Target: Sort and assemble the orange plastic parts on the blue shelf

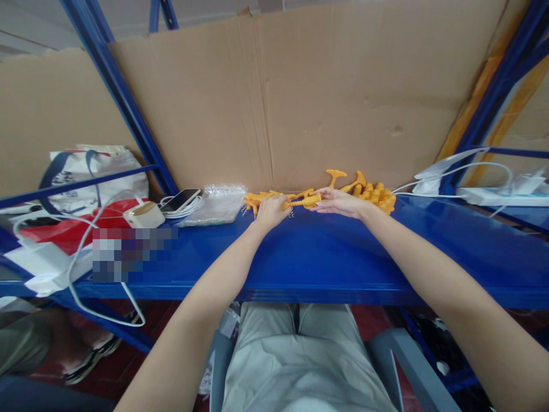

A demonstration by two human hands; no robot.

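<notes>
My left hand [272,213] is closed around the handle end of a yellow T-handled corkscrew [295,203], whose ribbed shaft points to the right. The fingers of my right hand [341,203] pinch a yellow plastic sleeve [312,200] at the other end of that shaft. Shaft and sleeve are in line and seem to meet. Beside and behind my left hand lies a pile of yellow corkscrews [253,198] with thin metal spirals. Behind my right hand are a loose yellow T-shaped handle [337,173] and a cluster of yellow sleeves [381,197], partly hidden by the hand.
The blue shelf top [317,257] ends at a tall cardboard sheet [326,97]. To the left are clear plastic bags [217,206], a phone [182,199], a white charger [144,214] with cables and a cloth bag [107,177]. A power strip [501,196] lies right. Another person's legs show lower left.
</notes>
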